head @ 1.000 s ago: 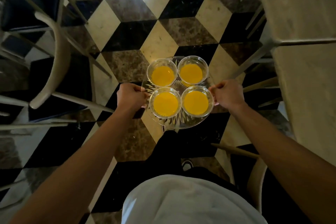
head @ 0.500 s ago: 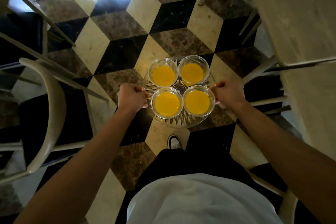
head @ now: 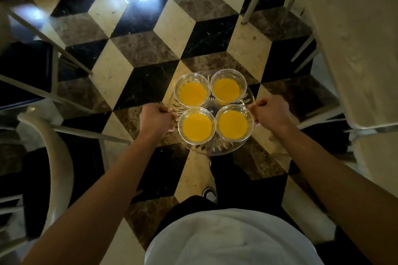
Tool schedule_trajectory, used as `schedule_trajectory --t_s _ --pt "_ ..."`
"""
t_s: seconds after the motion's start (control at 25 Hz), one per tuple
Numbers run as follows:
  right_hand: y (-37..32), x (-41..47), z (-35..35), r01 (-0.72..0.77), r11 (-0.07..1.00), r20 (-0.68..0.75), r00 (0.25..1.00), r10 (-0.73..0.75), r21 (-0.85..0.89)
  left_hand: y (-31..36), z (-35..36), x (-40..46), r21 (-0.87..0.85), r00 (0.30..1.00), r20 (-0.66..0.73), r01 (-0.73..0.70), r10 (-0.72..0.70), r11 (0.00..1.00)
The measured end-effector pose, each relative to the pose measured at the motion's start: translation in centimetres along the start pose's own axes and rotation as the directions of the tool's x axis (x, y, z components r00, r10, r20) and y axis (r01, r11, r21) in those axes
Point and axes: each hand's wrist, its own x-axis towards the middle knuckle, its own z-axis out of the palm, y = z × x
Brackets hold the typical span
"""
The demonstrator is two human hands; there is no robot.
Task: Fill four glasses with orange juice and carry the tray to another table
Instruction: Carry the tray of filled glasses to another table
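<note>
Marble floor tiling in black, cream and brown diamonds fills the background. One pale table stands along the right edge; one curved chair back stands at lower left. One round cut-glass tray is held level above the floor, in front of the person's torso. Four glasses of orange juice stand on it in a two-by-two block, rims nearly touching. The tray lies between the hands. The left hand grips the left rim with curled fingers; the right hand grips the right rim likewise. One shoe shows below the tray.
</note>
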Motion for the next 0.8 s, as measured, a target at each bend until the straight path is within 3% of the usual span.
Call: schedule_trajectory --t_s 0.36,0.8 --pt "-5.3 11.9 -2.6 -0.024 1.0 0.011 1.0 0.024 0.005 9.7 2.4 8.9 -0.015 0.999 -0.02 0.03 -0.03 0.999" --pt "-9.0 24.0 -6.2 -0.087 0.996 -0.079 0.993 0.088 0.018 21.2 6.1 19.7 -0.002 0.996 0.085 0.019 -0.019 1.0"
